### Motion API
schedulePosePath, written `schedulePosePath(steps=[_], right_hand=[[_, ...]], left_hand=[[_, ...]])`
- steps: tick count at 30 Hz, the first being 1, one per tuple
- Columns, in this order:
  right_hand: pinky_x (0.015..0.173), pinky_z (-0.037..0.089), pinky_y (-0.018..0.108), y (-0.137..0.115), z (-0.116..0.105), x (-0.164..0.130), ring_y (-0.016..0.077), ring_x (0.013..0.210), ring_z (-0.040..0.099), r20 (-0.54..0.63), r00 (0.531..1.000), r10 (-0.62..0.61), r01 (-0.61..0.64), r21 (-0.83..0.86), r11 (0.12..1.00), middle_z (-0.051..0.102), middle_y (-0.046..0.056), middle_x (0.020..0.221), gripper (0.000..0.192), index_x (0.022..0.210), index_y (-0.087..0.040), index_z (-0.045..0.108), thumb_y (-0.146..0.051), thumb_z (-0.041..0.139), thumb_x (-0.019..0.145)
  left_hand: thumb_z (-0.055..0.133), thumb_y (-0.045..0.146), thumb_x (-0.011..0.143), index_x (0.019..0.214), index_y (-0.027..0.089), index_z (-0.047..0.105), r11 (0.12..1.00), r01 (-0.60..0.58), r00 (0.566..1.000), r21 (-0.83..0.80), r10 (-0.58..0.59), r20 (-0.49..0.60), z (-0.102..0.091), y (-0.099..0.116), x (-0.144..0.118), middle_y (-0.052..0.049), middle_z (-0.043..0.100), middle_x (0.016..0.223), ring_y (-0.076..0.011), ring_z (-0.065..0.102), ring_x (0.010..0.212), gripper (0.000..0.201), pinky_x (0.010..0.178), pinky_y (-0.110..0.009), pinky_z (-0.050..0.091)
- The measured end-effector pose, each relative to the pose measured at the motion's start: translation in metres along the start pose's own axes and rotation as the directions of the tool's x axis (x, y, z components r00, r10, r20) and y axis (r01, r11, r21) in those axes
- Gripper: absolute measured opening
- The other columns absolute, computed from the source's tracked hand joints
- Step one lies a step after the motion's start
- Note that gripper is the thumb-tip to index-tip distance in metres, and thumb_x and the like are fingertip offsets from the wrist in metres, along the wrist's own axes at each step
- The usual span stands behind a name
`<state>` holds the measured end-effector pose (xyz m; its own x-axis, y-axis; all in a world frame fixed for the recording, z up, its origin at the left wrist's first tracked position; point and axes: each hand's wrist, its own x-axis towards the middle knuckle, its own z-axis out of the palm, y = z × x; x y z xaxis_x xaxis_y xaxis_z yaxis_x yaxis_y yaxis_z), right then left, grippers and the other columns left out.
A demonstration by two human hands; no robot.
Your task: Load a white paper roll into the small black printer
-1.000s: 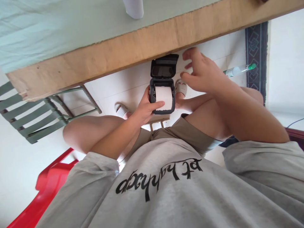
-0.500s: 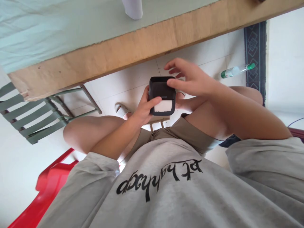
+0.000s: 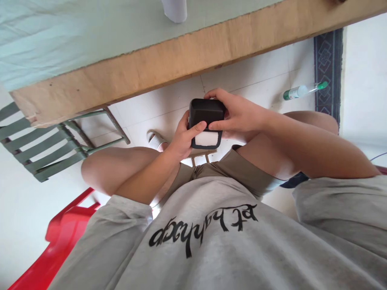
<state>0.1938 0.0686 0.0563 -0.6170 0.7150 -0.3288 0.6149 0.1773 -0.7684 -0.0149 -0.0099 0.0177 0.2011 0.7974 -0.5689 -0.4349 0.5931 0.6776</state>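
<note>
The person sits low, knees apart, and holds a small black box-shaped printer [image 3: 206, 123] with rounded corners in front of the lap, below the front edge of the wooden desk [image 3: 169, 64]. Both hands are wrapped on it. The left hand [image 3: 181, 139] cups the device from its left side, thumb laid across the front just above the strip of white paper [image 3: 206, 138] that shows at the near end. The right hand [image 3: 237, 117] grips from the other side — fingers curled over the far top corner, thumb pressing on the dark lid [image 3: 207, 112], which lies down flat over the body.

The desk carries a pale green cover [image 3: 75, 36], and the foot of a white object [image 3: 175, 10] stands at its far edge. Beneath, on the white tiled floor [image 3: 157, 108], a white slipper [image 3: 155, 140] peeks out beside the left knee. A green slatted metal chair [image 3: 45, 141] stands off to the left and a red plastic chair [image 3: 66, 229] sits nearer — both well apart from the hands. To the right, 1 clear bottle with a green cap [image 3: 304, 90] lies on its side near a dark patterned mat [image 3: 328, 68].
</note>
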Motion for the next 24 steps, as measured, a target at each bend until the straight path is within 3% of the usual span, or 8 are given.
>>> schedulePosePath(steps=[4,8,11,17,24], right_hand=[[0.078,0.054,0.032,-0.007,-0.001,0.000,0.0194,0.087,0.068,0.013,0.999,0.033,-0.032,-0.078,0.996,0.076,0.011,0.121,0.083,0.155,-0.020,0.054,-0.063,0.069,0.085],[0.091,0.057,0.041,-0.013,-0.002,0.003,0.0293,0.110,0.070,0.002,0.997,0.078,-0.076,-0.226,0.971,0.070,0.018,0.138,0.084,0.155,-0.018,0.058,-0.065,0.062,0.087],[0.098,0.058,0.047,-0.012,-0.002,0.003,0.0345,0.121,0.067,-0.001,1.000,0.028,-0.027,-0.253,0.967,0.064,0.021,0.147,0.086,0.158,-0.015,0.056,-0.064,0.059,0.088],[0.108,0.058,0.049,-0.003,-0.001,0.000,0.0343,0.137,0.059,0.044,0.989,-0.138,0.143,-0.175,0.974,0.055,0.020,0.155,0.088,0.164,-0.018,0.047,-0.062,0.065,0.090],[0.106,0.060,0.050,-0.001,0.002,-0.002,0.0330,0.133,0.060,0.086,0.985,-0.149,0.165,-0.218,0.962,0.049,0.020,0.157,0.084,0.166,-0.020,0.040,-0.056,0.065,0.095]], left_hand=[[0.101,0.061,0.066,0.118,0.025,0.071,1.000,0.008,1.000,-0.029,-0.008,-0.014,0.000,-0.001,0.002,-0.003,0.076,0.103,-0.0250,0.077,0.098,0.070,0.085,-0.034,0.063],[0.079,0.072,0.083,0.114,0.023,0.075,0.987,0.108,0.993,-0.120,-0.112,-0.022,0.002,-0.004,0.007,-0.006,0.081,0.108,-0.0279,0.080,0.103,0.058,0.084,-0.037,0.067],[0.069,0.069,0.092,0.115,0.022,0.075,0.975,0.154,0.986,-0.161,-0.163,-0.044,0.003,-0.005,0.009,-0.006,0.082,0.109,-0.0303,0.080,0.112,0.052,0.092,-0.041,0.069],[0.069,0.069,0.094,0.116,0.020,0.076,0.965,0.191,0.978,-0.179,-0.203,-0.050,0.004,-0.007,0.010,-0.009,0.083,0.109,-0.0312,0.081,0.110,0.054,0.093,-0.043,0.069],[0.059,0.058,0.105,0.110,0.019,0.075,0.959,0.186,0.972,-0.216,-0.211,-0.100,0.004,-0.010,0.011,-0.008,0.082,0.101,-0.0252,0.081,0.100,0.042,0.085,-0.035,0.067]])
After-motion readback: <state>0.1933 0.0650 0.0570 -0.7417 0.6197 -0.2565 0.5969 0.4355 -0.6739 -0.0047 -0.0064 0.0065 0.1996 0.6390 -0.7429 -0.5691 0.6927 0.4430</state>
